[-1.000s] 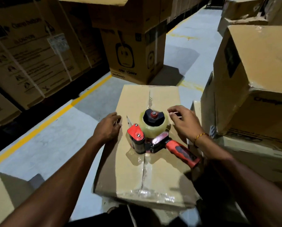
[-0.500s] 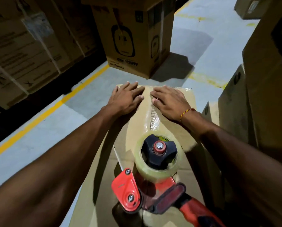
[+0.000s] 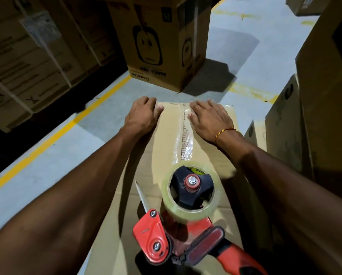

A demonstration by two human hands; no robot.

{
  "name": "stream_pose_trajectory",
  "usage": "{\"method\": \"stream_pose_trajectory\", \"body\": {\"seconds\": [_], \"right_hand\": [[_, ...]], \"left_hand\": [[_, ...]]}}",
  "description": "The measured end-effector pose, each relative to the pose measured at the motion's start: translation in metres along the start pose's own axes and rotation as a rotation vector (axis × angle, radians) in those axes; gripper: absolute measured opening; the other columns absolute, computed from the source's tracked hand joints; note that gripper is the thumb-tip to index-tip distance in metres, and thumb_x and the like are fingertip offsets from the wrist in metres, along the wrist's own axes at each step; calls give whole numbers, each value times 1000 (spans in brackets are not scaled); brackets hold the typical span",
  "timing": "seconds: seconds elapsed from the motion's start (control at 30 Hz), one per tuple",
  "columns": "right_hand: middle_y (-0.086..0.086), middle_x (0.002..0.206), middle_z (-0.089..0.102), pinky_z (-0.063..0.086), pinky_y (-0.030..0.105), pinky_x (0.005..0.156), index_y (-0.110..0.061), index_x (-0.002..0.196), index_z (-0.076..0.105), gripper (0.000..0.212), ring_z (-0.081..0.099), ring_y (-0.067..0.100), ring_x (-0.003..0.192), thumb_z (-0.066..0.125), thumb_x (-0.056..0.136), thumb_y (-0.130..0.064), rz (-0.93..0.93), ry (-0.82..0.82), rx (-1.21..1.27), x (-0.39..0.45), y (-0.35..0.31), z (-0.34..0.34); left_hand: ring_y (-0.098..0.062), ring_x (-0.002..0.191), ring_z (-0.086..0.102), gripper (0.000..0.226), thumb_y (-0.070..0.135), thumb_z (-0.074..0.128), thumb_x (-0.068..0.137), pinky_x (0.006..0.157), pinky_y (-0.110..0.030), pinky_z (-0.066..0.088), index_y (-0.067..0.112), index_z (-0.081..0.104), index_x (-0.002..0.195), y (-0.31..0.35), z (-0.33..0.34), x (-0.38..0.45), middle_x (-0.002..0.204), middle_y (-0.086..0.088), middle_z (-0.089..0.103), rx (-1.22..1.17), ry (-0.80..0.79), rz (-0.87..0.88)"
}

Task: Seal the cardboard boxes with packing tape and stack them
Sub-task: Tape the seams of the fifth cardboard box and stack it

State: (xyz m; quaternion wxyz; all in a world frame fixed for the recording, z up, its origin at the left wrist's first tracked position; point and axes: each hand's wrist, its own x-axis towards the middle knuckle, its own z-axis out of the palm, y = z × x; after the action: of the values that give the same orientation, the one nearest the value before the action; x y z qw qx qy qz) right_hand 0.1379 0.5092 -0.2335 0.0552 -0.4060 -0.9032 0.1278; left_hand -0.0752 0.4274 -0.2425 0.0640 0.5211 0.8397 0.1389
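Both hands lie flat and open on the far end of the brown cardboard box point(image 3: 203, 153): left hand point(image 3: 142, 114) left of the clear tape strip point(image 3: 186, 139), right hand point(image 3: 209, 119) right. The box looks stiff but bulky; grip its side edges. The red tape dispenser point(image 3: 178, 225) rests loose near the viewer and could slide.

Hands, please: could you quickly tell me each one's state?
Left hand: open, flat on the brown cardboard box.
Right hand: open, pressing the box.
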Motion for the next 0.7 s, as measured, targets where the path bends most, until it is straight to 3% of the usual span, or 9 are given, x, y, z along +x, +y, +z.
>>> {"method": "stream_pose_trajectory", "body": {"seconds": [0.1,0.2,0.43,0.53,0.6,0.7], "right_hand": [[0,170,18,12,48,125,-21,159,28,56,10,29,156,29,109,-44,4,-17,-10,-18,-2,0],[0,169,19,15,49,123,-21,155,35,52,11,29,156,34,108,-43,-20,-12,20,-49,1,1],[0,165,30,17,52,124,-28,145,50,40,18,27,154,44,106,-36,-35,2,186,-156,15,6],[6,166,27,17,40,124,-22,147,49,46,20,27,153,55,101,-27,32,27,317,-206,14,5],[5,167,20,21,34,120,-19,154,40,59,22,24,153,62,99,-22,130,27,481,-235,11,1],[1,167,20,28,33,118,-26,163,10,89,33,23,148,69,96,-31,272,-75,745,-264,11,6]], "left_hand": [[-32,146,30,57,47,29,108,113,-47,35,14,31,155,-11,-1,-25,164,-9,23,-17,-15,2],[-28,152,21,58,41,30,109,118,-47,29,11,24,159,-16,-1,-60,169,-6,10,-53,-11,-12],[-30,148,29,52,33,43,107,111,-40,32,5,38,150,-8,-16,-184,163,-13,28,-167,3,-66],[-38,133,47,55,47,46,101,98,-43,41,8,44,140,-15,-21,-238,144,-16,51,-289,-16,-169],[-38,135,47,63,53,47,101,99,-40,41,10,40,147,-14,-24,-268,149,-14,49,-394,-34,-271],[-36,129,52,51,47,46,104,87,-32,37,10,48,139,-13,-27,-295,142,-14,55,-487,-74,-350]]}}
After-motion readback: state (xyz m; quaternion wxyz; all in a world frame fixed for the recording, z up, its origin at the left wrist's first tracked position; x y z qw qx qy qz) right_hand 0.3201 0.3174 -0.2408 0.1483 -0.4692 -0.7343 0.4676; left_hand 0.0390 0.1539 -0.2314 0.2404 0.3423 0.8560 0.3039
